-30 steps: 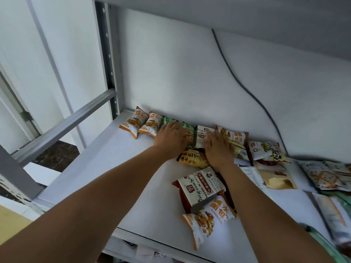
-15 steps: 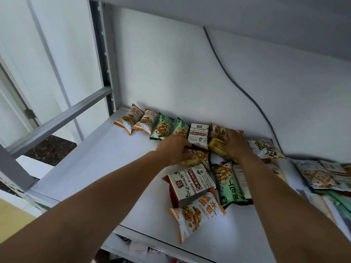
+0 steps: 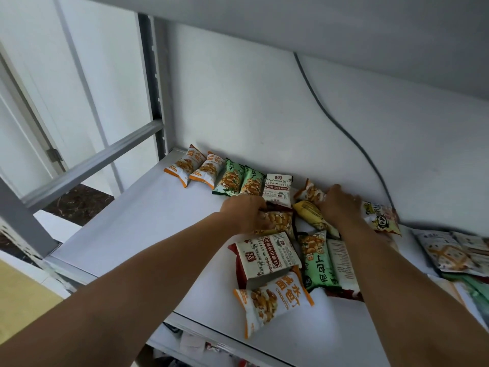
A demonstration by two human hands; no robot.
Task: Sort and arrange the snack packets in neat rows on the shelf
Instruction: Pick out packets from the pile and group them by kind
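Head view shows your left hand with its grip curled tight on a brown snack packet in the middle of the shelf. Your right hand has its grip apart, with its fingers lying flat on a yellow packet and a small orange packet by the back wall. A neat row of packets sits along that wall, two orange, two green, then one white. A messy pile of packets lies nearer the front edge.
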